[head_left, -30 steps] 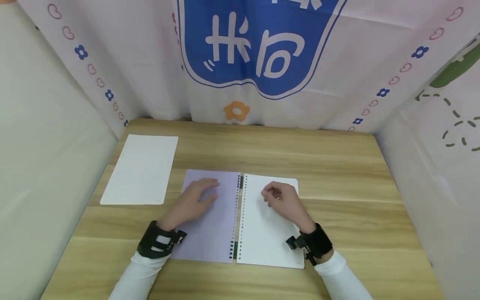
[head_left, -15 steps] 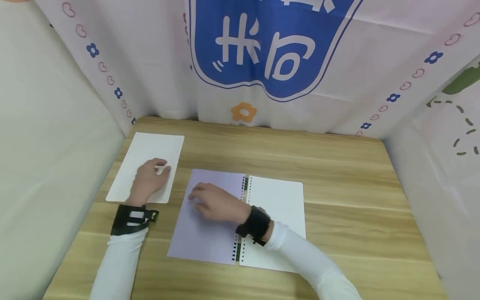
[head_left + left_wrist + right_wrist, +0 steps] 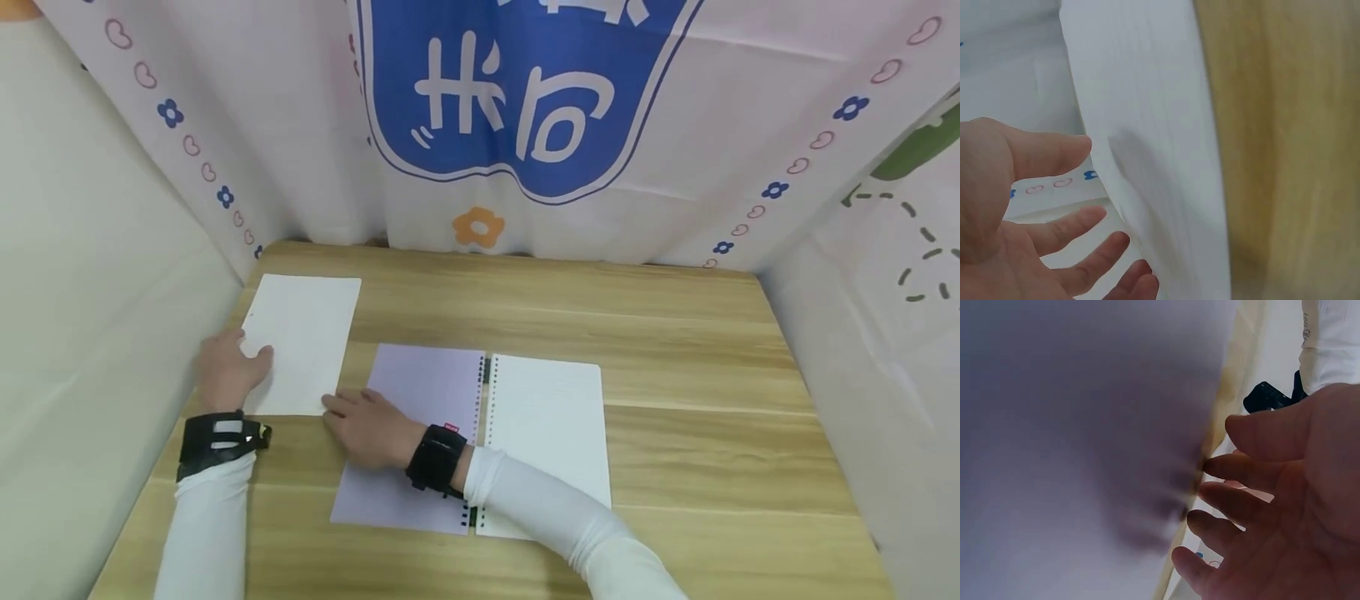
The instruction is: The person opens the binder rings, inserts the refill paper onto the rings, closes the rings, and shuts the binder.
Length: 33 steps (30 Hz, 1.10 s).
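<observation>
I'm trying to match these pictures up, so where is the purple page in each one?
Head: the purple page lies left of centre, partly covered by the right hand.
Left wrist: not in it.
Right wrist: fills the left side, close up.
Shared landmark: the wooden tabletop, only a thin strip in the right wrist view.

Table [image 3: 678, 350]: pale wood, streaky grain
Curtain [image 3: 300, 150]: white, blue emblem [image 3: 516, 58], hangs behind
Left wall [image 3: 90, 267]: off-white
Right wall [image 3: 840, 350]: white, green print [image 3: 918, 150]

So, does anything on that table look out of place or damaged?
Nothing looks spilled or torn. The only slight oddity is the white paper lying apart, left of the open notebook, rather than together with it.
</observation>
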Tool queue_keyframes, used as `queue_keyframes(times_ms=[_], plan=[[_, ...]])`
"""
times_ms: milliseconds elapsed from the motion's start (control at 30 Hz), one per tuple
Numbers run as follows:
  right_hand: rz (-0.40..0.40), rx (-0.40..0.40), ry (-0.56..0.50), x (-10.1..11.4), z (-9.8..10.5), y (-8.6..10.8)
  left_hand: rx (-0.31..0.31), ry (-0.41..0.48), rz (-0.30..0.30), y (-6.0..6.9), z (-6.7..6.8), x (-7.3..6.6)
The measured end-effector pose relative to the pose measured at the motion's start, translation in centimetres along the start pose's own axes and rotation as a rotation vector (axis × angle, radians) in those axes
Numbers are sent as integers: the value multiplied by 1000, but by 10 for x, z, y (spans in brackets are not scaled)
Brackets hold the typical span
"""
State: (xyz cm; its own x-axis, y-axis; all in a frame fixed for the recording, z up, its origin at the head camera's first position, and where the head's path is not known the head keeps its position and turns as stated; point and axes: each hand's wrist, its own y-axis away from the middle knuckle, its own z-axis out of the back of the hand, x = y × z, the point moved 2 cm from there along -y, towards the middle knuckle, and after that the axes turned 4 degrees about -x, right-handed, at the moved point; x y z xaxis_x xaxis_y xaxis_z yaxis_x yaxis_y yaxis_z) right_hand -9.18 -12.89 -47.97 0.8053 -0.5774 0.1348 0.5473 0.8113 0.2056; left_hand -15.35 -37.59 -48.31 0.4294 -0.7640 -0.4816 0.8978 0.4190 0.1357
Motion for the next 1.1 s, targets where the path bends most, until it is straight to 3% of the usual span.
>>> queue_keyframes(times_ms=[200, 467, 733, 1100], plan=[[6, -23, -24, 5, -7, 8, 35, -15, -11, 3, 0, 6], [9, -25, -41, 10, -8, 20, 77, -4, 23, 0, 5, 18], [18, 21, -38, 17, -7, 23, 83, 18, 154, -1, 15, 26], [16, 24, -21, 14, -4, 26, 152, 42, 188, -12, 18, 36]])
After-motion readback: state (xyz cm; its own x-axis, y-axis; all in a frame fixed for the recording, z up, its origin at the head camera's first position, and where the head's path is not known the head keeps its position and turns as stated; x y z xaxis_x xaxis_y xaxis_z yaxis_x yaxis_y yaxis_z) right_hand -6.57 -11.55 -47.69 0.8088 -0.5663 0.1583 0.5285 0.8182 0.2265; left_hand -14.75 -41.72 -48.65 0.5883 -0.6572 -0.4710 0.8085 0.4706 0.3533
